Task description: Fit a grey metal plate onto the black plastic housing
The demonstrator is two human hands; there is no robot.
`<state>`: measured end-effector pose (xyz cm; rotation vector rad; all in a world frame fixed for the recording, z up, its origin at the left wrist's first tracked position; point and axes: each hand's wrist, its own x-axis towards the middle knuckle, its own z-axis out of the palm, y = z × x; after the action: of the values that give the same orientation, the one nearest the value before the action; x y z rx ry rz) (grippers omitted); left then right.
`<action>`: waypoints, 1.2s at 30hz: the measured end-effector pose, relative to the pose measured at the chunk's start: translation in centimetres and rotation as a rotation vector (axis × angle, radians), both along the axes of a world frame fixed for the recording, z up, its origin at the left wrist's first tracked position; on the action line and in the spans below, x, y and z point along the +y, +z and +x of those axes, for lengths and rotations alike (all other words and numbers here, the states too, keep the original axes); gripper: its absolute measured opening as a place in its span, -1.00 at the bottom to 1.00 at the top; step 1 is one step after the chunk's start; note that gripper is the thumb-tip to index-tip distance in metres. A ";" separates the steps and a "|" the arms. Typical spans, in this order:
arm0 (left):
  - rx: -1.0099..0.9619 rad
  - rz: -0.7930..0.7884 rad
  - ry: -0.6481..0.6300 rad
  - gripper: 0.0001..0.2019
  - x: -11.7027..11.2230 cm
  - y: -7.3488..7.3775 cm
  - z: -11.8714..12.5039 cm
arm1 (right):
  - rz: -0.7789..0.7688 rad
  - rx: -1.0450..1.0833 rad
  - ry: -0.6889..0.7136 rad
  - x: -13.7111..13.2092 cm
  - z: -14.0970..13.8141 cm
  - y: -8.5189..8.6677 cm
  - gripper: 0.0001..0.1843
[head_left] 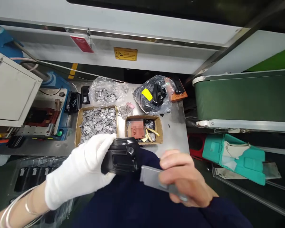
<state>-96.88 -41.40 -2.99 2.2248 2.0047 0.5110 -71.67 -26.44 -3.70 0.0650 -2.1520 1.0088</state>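
Observation:
My left hand (pixel 82 169), in a white glove, grips a black plastic housing (pixel 121 156) close to my body. My bare right hand (pixel 185 179) holds a flat grey metal tool (pixel 152 177) whose tip meets the right side of the black housing. Both hands hover over my dark blue clothing, just in front of the table's near edge. Behind them sit two cardboard boxes on the table.
A cardboard box of small metal clips (pixel 96 123) and a smaller box of mixed parts (pixel 158 126) stand on the steel table (pixel 175 126). Behind are plastic bags of clips (pixel 104 91) and black parts (pixel 154 95). A green conveyor (pixel 244 98) runs right; a teal bin (pixel 235 156) below it.

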 end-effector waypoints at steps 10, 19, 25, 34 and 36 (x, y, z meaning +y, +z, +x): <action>0.091 0.038 -0.070 -0.47 -0.8 0.5 2.3 | 0.187 0.025 0.048 0.0 0.2 -0.9 -0.72; 0.192 0.030 -0.091 -0.44 -0.7 0.3 2.6 | 0.461 -0.045 0.025 -1.2 -0.5 0.2 -0.75; 0.240 0.009 -0.125 -0.36 -0.3 -0.6 2.5 | 0.586 -0.177 -0.084 -2.9 -1.2 -0.3 -0.69; 0.361 -0.044 -0.182 -0.67 0.8 -1.1 3.1 | 0.625 -0.247 -0.068 -4.1 -2.9 -0.7 -0.68; 0.357 -0.063 -0.177 -0.63 0.8 -1.1 2.9 | 0.599 -0.241 -0.063 -3.9 -2.8 -0.7 -0.68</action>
<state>-93.94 -40.56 -4.13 2.5681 1.9057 0.0308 -74.43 -30.37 -4.39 0.1655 -2.5936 0.3186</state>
